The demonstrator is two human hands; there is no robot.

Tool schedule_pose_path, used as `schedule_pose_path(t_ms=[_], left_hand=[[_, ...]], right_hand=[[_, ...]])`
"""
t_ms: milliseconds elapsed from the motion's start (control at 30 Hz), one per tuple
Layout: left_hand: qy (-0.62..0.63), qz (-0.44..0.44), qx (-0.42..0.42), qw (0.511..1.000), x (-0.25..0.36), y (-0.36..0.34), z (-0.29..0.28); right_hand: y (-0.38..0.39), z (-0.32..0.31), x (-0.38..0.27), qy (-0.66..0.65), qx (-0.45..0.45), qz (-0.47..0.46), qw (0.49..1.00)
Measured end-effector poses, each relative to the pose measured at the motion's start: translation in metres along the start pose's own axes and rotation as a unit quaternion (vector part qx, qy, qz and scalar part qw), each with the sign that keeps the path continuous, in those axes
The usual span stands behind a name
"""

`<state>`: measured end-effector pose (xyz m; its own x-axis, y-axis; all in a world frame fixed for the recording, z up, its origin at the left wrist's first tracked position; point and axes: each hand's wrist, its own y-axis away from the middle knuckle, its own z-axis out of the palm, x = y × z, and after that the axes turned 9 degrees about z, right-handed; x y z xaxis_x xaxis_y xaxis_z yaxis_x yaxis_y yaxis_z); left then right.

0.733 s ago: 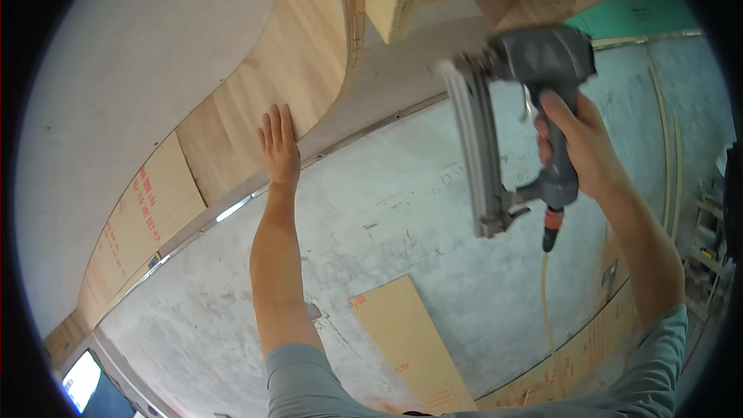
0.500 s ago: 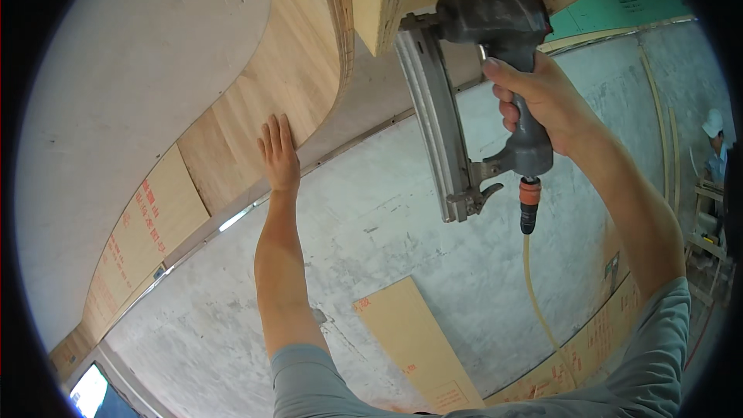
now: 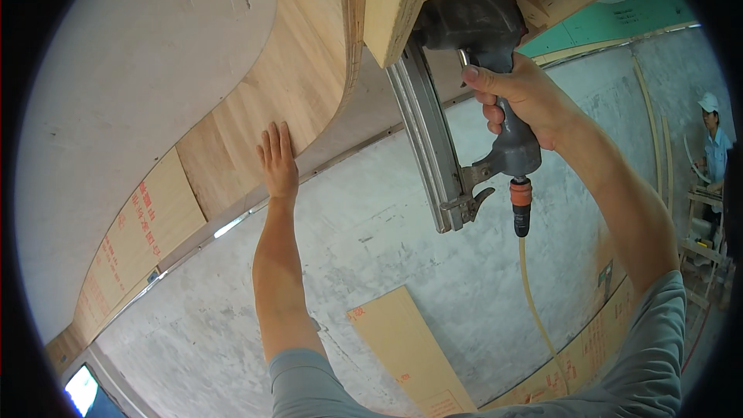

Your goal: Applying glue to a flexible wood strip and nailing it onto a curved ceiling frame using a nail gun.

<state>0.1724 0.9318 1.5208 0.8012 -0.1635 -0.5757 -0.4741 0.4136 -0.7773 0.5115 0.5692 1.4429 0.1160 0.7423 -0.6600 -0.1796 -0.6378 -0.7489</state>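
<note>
My left hand (image 3: 277, 159) lies with outstretched fingers against the pale curved plywood panel (image 3: 255, 97) overhead. My right hand (image 3: 517, 104) grips the handle of a dark grey pneumatic nail gun (image 3: 476, 15), thumb near its silver trigger. The gun's long metal magazine (image 3: 418, 139) hangs down, and its head is up at a thick pale wooden piece (image 3: 387, 0), the nose hidden behind that piece's edge. A yellow air hose (image 3: 529, 286) drops from the orange and black coupling (image 3: 520, 197) at the handle's base.
A grey concrete wall (image 3: 348, 232) spans the view, with a leaning board (image 3: 406, 344) low down. Printed boards (image 3: 135, 232) continue the curve at left. Wooden strips (image 3: 663, 155) stand at right, where a co-worker in a white cap (image 3: 716, 151) is beside a wooden stand (image 3: 700, 255).
The nail gun in my right hand has moved left and upward to the wooden piece. My left hand has shifted slightly lower in the picture. The co-worker has come more into view.
</note>
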Motion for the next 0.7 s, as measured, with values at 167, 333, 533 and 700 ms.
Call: schedule_pose_path(t_ms=[167,333,533,700], left_hand=[[0.002,-0.004,-0.004,1.000,0.0030,-0.0020,-0.0006],[0.004,-0.001,-0.010,1.000,-0.0015,-0.0010,0.0011],[0.019,-0.002,0.001,1.000,0.0003,-0.0035,0.0000],[0.031,-0.007,-0.005,0.999,0.0012,-0.0035,0.0004]], right_hand=[[0.0041,-0.0066,0.0059,-0.022,-0.018,0.032,0.999],[0.0042,-0.0033,0.0062,-0.025,-0.014,0.038,0.999],[0.0048,-0.0016,0.0028,-0.013,-0.030,0.029,0.999],[0.0035,-0.0053,0.0022,0.008,-0.032,0.024,0.999]])
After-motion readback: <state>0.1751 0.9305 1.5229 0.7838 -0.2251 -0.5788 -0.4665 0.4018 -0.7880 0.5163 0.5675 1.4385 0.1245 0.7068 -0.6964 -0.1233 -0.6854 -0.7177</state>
